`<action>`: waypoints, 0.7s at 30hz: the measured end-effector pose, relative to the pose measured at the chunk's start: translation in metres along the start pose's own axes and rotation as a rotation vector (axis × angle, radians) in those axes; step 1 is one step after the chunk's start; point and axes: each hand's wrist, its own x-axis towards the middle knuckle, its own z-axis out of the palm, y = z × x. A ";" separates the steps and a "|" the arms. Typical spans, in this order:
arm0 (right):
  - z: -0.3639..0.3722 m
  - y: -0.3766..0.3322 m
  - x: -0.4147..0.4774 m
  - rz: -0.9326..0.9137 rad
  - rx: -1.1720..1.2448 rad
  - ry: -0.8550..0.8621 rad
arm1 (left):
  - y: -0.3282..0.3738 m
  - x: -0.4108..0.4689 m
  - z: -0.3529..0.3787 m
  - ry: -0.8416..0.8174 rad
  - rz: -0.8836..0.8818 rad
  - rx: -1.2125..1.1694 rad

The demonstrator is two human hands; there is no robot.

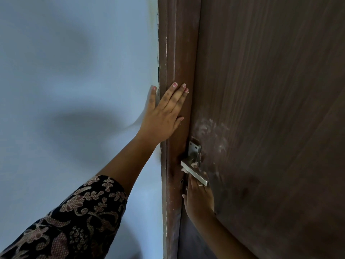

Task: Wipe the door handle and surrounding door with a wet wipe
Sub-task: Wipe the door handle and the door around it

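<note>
Item: dark brown wood-grain door (270, 90), set in a reddish-brown wooden door frame (179, 53) next to a pale blue painted wall (74, 71).

Fitting: silver metal lever door handle (195, 173) on a rectangular metal backplate (194, 149), at the door's left edge, just beside the frame. Whitish smears (211, 131) mark the door surface above the handle.

Wet wipe (184, 170): white. Only small scraps show, at the near end of the lever and just above it, touching the handle.

Left hand (162, 118): pressed flat on the frame above the handle. Grip apart, fingers straight, with the little finger lying over onto the wall. The forearm comes out of a black sleeve with a pinkish floral pattern (74, 217).

Right hand (198, 199): directly below the lever, reaching up. A ring (200, 185) shows on one finger. The fingers pass behind the lever and are hidden there, so it cannot be told whether the grip is clamped on the wipe or the handle.
</note>
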 end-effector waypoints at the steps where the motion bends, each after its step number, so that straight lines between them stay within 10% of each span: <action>1: -0.003 -0.001 0.000 0.006 -0.001 0.039 | 0.000 0.000 0.001 0.001 0.002 0.000; 21: -0.024 0.041 -0.038 -0.097 -0.116 0.162 | 0.003 -0.001 -0.002 -0.019 -0.010 0.004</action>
